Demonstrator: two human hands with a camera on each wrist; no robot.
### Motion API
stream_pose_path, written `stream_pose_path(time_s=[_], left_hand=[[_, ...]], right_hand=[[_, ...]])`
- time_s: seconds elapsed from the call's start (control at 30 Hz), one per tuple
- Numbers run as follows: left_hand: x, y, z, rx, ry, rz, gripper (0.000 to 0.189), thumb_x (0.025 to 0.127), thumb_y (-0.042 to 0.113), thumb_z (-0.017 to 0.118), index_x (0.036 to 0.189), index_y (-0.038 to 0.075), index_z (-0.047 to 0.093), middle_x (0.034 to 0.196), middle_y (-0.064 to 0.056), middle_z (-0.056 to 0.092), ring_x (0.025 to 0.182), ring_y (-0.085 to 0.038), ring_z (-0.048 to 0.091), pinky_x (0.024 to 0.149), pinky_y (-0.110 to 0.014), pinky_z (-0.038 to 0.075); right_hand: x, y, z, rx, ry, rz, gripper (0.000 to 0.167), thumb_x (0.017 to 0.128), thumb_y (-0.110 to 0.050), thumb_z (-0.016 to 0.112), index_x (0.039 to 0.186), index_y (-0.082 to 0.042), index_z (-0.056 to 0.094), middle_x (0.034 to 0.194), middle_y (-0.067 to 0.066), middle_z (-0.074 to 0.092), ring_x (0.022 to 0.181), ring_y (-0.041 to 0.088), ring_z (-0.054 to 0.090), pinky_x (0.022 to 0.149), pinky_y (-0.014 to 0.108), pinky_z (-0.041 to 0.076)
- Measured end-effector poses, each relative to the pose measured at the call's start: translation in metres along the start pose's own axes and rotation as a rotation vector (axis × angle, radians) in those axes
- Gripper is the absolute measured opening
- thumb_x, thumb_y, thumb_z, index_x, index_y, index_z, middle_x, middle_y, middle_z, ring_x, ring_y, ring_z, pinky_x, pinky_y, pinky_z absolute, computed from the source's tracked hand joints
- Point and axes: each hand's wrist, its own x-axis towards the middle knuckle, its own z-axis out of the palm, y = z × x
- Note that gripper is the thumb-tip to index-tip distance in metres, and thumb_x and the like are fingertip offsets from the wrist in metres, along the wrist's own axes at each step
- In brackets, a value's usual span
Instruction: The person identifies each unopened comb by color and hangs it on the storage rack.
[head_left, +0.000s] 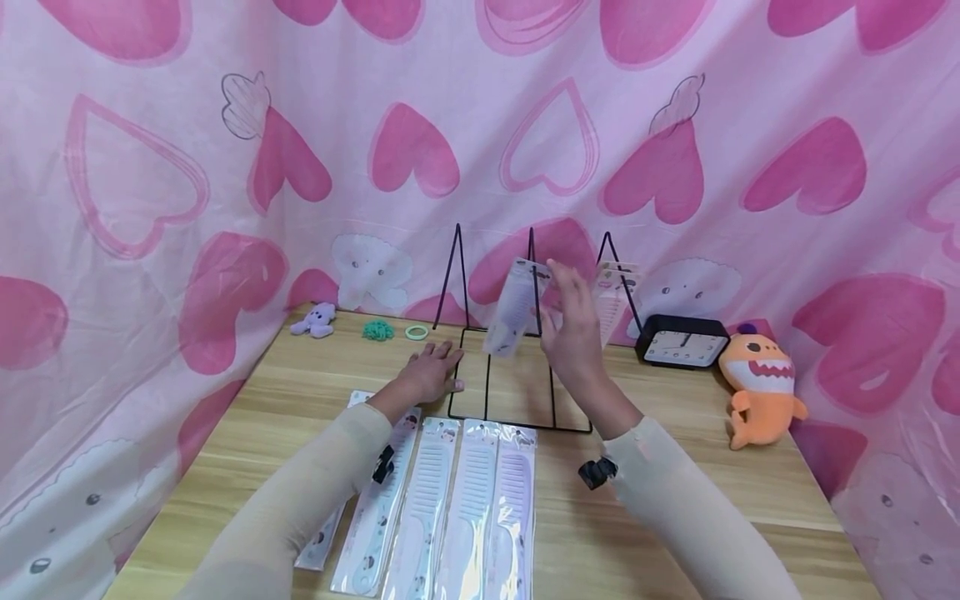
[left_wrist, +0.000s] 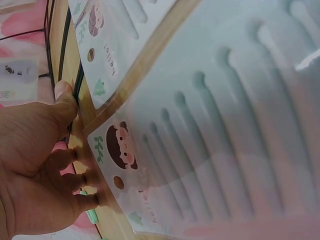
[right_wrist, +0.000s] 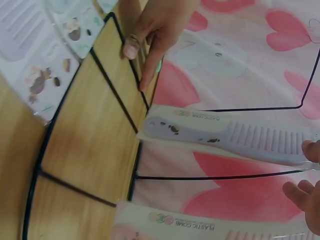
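Note:
My right hand (head_left: 573, 329) is raised at the rack's middle upright, its fingers at the top of a packaged comb (head_left: 513, 308). In the right wrist view its thumb (right_wrist: 311, 150) overlaps the upper end of that comb's sleeve, and part of the hand is outside the frame. The black wire rack (head_left: 521, 427) stands on the table. My left hand (head_left: 431, 375) rests with spread fingers beside the left side of the rack's base. A second packaged comb (head_left: 611, 304) hangs at the right upright. Several packaged combs (head_left: 474, 492) lie in front, partly under my left forearm.
Along the back left are a purple plush toy (head_left: 317, 320), a green coiled band (head_left: 377, 330) and a pale green ring (head_left: 416, 332). A black clock (head_left: 682, 342) and an orange shark plush (head_left: 763, 390) stand at right. A pink heart-printed curtain (head_left: 412, 150) hangs behind.

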Motion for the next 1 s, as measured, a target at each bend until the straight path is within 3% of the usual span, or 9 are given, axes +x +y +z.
stream_pose_path(time_s=[0.1,0.27,0.53,0.73,1.0], left_hand=[[0.001,0.000,0.000,-0.007,-0.005,0.002,0.074,0.114,0.045,0.057,0.177,0.019,0.028,0.187,-0.015,0.015,0.173,-0.047,0.011,0.139,-0.068,0.017],[0.012,-0.009,0.006,-0.038,-0.009,0.009,0.075,0.113,0.046,0.061,0.177,0.019,0.030,0.186,-0.017,0.016,0.172,-0.050,0.011,0.137,-0.072,0.018],[0.034,-0.026,0.022,-0.018,-0.009,0.024,0.079,0.111,0.053,0.060,0.177,0.023,0.028,0.187,-0.013,0.014,0.172,-0.049,0.009,0.136,-0.073,0.019],[0.036,-0.028,0.022,-0.020,-0.041,0.010,0.081,0.112,0.052,0.059,0.178,0.023,0.022,0.188,-0.010,0.006,0.173,-0.047,0.002,0.138,-0.071,0.012],[0.033,-0.027,0.021,-0.061,-0.037,0.015,0.080,0.112,0.052,0.060,0.178,0.024,0.024,0.188,-0.010,0.007,0.173,-0.046,0.001,0.138,-0.071,0.011]], right_hand=[[-0.008,0.000,-0.005,-0.030,-0.037,0.018,0.080,0.097,0.013,0.075,0.166,-0.012,0.045,0.163,0.020,0.053,0.153,0.044,0.052,0.117,0.057,0.058],[-0.025,0.002,-0.013,-0.032,-0.091,0.017,0.083,0.094,0.009,0.082,0.166,-0.011,0.046,0.159,0.022,0.054,0.139,0.043,0.062,0.103,0.055,0.065],[-0.060,0.012,-0.027,-0.058,-0.204,-0.014,0.079,0.088,-0.001,0.093,0.156,-0.008,0.054,0.129,0.024,0.065,0.107,0.040,0.074,0.087,0.051,0.070],[-0.084,0.021,-0.032,-0.101,-0.352,0.077,0.062,0.089,-0.017,0.095,0.143,-0.008,0.067,0.127,0.013,0.069,0.104,0.032,0.075,0.081,0.046,0.069],[-0.113,0.034,-0.026,-0.148,-0.523,0.198,0.059,0.089,-0.026,0.096,0.139,-0.004,0.072,0.133,0.015,0.072,0.108,0.034,0.074,0.088,0.049,0.066]])
